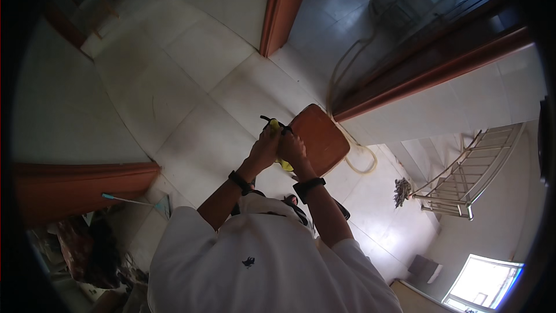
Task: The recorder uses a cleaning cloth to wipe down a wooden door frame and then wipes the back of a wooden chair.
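Observation:
Near the middle of the head view, my left hand [266, 147] and my right hand [292, 148] are close together in front of my body. Both are closed around a yellow-green item with black parts [274, 125], perhaps a cloth or a glove; its exact kind cannot be told. A black strap-like end sticks out at its upper left, and a yellow-green part [285, 165] hangs below the hands. Just beyond and to the right stands a stool or chair with a brown wooden seat [320, 139]. Black bands circle both wrists.
A pale hose [362, 169] runs on the tiled floor beside the seat and through the doorway. A mop [402, 192] leans near the metal stair railing [486, 161] at the right. Brown door frames [278, 13] border the walls. A squeegee-like tool [163, 206] stands at the lower left.

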Demonstrator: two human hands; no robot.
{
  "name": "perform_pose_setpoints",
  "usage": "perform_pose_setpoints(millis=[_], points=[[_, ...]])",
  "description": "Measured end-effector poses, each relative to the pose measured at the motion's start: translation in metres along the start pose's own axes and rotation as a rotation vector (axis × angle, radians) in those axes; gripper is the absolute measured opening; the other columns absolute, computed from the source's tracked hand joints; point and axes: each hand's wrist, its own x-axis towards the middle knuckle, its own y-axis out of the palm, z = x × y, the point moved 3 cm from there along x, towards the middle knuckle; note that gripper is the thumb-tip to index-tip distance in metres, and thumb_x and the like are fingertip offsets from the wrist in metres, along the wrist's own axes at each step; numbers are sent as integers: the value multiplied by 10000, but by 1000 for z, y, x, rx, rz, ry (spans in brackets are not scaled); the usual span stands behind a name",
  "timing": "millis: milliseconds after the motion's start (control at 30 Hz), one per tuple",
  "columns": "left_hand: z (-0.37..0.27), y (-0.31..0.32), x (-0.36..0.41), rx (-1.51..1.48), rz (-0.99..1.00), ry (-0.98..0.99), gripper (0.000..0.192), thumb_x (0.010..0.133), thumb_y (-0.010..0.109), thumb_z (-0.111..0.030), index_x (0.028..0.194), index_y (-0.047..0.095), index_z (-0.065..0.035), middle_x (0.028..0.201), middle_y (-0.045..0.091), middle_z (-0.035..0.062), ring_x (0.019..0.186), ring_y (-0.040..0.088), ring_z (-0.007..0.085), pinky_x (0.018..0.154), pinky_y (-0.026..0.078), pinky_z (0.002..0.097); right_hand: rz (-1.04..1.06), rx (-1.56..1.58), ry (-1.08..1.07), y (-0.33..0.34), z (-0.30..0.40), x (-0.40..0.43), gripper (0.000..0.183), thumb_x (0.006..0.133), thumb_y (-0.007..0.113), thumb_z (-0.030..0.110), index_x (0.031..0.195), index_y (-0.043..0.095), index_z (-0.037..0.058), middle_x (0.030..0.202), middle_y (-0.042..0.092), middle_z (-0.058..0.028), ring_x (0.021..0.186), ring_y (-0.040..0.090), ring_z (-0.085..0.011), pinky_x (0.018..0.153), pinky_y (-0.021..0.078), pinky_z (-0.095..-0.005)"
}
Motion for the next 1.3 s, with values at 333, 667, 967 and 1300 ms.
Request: perform_pose_setpoints(millis=[333, 667, 967, 1300], points=[[7, 21, 16, -84, 209, 9, 631, 709, 758, -81, 1224, 436, 89, 1021, 615, 258, 919, 647, 397, 778, 559, 453, -56, -41, -216, -29, 14, -21, 443, 809, 645, 199, 1219, 584, 44, 1029, 689, -222, 913, 685, -393, 761, 567, -489], [10, -32, -5, -151, 382, -240, 537, 834, 697, -398, 1118, 522, 22, 861, 685, 193, 833, 684, 377, 743, 544, 473, 65, 156, -440, -6, -37, -4, 751, 821, 705, 411, 1407, 438, 24, 1026, 655, -276, 919, 660, -445, 800, 547, -507], [15, -42, 30, -139, 684, -146, 516, 800, 739, -454, 1079, 589, -47, 859, 701, 158, 858, 683, 347, 772, 530, 437, 79, 253, -352, -8, -29, -4, 755, 783, 732, 367, 1399, 479, 10, 1158, 638, -274, 990, 653, -433, 891, 531, -478], [25, -55, 67, -163, 914, 272, 489, 873, 651, -520, 1010, 677, -51, 820, 686, 203, 812, 670, 388, 749, 533, 470, 437, 684, -97, -51, -1, -2, 658, 704, 839, 370, 1256, 645, 69, 1130, 681, -198, 1060, 664, -319, 927, 513, -398]])
